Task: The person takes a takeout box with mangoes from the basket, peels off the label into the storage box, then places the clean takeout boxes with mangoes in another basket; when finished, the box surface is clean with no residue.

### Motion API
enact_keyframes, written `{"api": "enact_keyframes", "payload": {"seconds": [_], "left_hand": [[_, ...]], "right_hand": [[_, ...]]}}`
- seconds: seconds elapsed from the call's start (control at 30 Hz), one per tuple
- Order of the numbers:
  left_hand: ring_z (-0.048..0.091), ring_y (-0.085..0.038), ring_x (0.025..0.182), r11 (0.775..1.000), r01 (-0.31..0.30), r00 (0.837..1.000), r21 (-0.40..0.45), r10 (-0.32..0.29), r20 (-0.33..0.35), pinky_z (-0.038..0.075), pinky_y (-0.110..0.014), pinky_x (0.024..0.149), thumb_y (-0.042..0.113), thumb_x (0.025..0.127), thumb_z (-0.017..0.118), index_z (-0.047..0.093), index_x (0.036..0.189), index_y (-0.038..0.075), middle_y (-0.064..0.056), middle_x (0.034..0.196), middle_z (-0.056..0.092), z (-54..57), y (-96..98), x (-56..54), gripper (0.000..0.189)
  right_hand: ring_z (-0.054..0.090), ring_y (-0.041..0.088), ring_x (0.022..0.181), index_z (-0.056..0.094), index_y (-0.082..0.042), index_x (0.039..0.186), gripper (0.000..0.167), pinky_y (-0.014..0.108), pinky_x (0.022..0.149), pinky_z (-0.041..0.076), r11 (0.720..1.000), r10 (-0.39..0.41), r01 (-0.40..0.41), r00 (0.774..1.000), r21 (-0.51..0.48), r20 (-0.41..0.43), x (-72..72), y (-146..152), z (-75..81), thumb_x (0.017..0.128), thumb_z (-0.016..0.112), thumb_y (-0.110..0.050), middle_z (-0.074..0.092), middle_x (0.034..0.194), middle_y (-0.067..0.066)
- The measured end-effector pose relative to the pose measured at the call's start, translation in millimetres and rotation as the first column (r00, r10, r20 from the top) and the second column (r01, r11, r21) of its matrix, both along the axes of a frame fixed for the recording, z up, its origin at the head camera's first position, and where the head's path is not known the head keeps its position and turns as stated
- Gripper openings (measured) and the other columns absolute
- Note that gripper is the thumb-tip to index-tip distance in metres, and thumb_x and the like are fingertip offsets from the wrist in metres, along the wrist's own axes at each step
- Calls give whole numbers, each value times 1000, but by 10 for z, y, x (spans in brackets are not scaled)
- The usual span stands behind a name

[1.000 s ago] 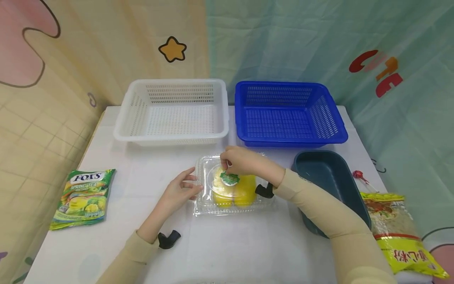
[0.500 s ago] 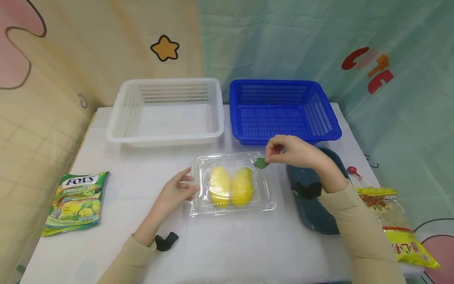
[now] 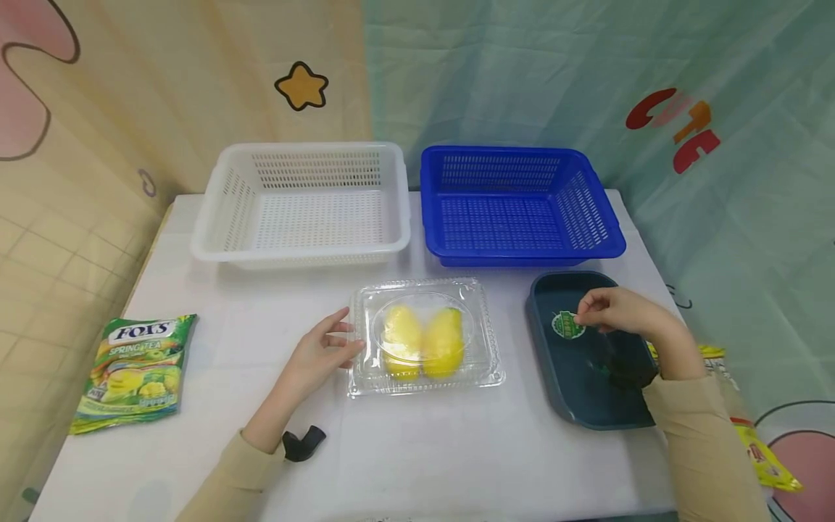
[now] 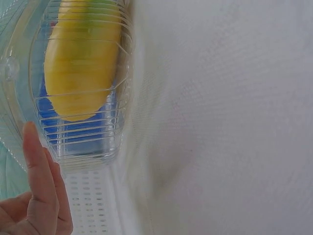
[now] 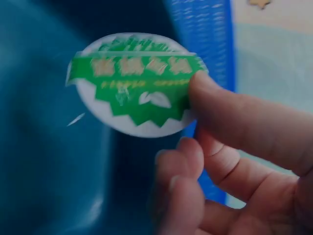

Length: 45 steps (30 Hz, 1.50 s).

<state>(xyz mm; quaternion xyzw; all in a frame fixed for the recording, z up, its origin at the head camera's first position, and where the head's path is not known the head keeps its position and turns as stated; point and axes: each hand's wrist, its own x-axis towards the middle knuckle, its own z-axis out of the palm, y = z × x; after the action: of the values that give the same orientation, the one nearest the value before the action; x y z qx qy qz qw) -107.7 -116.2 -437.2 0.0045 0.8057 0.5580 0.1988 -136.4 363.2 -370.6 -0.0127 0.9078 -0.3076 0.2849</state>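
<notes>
Between thumb and fingers my right hand (image 3: 616, 310) pinches a round green-and-white sticker (image 5: 139, 88). In the head view hand and sticker are over the dark teal basin (image 3: 544, 362). My left hand (image 3: 316, 359) touches the left edge of a clear plastic clamshell box (image 3: 485, 366), its fingers fairly straight. Two yellow mangoes (image 3: 443, 344) lie inside the box, under its lid. The left wrist view shows one mango (image 4: 80, 63) through the ribbed side, with the left fingertips (image 4: 30, 134) against the box.
A white basket (image 3: 300, 254) and a blue basket (image 3: 522, 257) stand at the back. On the left lies a green Fox's candy bag (image 3: 137, 370). A yellow food packet (image 3: 763, 457) is partly hidden behind the right arm. A white cloth covers the table (image 3: 417, 449).
My right hand has lifted the sticker off the box lid and carried it right, over the basin. The left hand keeps its place at the box.
</notes>
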Motion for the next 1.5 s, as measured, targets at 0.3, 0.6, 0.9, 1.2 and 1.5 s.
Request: {"api": "enact_keyframes", "payload": {"seconds": [0.3, 0.6, 0.9, 1.2, 1.5], "left_hand": [[66, -15, 84, 1000, 0, 1000, 10, 0, 2, 60, -28, 76, 21, 93, 69, 27, 155, 6, -22, 140, 49, -12, 11, -4, 76], [66, -17, 90, 1000, -1, 1000, 1, 1, -7, 60, -28, 77, 22, 93, 68, 26, 155, 7, -22, 141, 48, 11, -10, 5, 76], [66, -16, 86, 1000, -5, 1000, -1, 5, 0, 59, -30, 80, 24, 93, 69, 27, 155, 8, -21, 141, 48, -1, -17, 12, 77], [65, -17, 92, 1000, -20, 1000, 2, 20, 2, 60, -29, 79, 24, 93, 69, 28, 155, 8, -20, 141, 49, -33, -21, 11, 76], [65, -20, 95, 1000, -21, 1000, 3, 21, -1, 60, -29, 78, 23, 93, 69, 28, 155, 8, -21, 140, 49, -19, -10, 12, 76]], "right_hand": [[56, 18, 81, 63, 8, 100, 26, 29, 68, 55, 998, -37, 35, 999, 55, 40, -105, 77, -290, 92, 65, -17, 61, 85, 7], [65, 29, 98, 58, 9, 128, 43, 40, 82, 59, 995, -88, 88, 996, 51, 6, -112, 109, -331, 97, 59, -20, 62, 121, 30], [64, 23, 103, 47, 7, 137, 57, 35, 86, 58, 968, -251, 247, 964, -46, -89, -90, 327, -139, 101, 52, -38, 57, 130, 28], [58, 6, 104, 45, -10, 140, 59, 13, 85, 53, 784, -609, 556, 774, -276, -172, -358, 536, 9, 97, 52, -50, 53, 103, -19], [59, 0, 92, 31, -7, 154, 63, 19, 90, 53, 657, -734, 679, 675, -329, -73, -653, 529, -17, 101, 47, -38, 50, 105, -14]]}}
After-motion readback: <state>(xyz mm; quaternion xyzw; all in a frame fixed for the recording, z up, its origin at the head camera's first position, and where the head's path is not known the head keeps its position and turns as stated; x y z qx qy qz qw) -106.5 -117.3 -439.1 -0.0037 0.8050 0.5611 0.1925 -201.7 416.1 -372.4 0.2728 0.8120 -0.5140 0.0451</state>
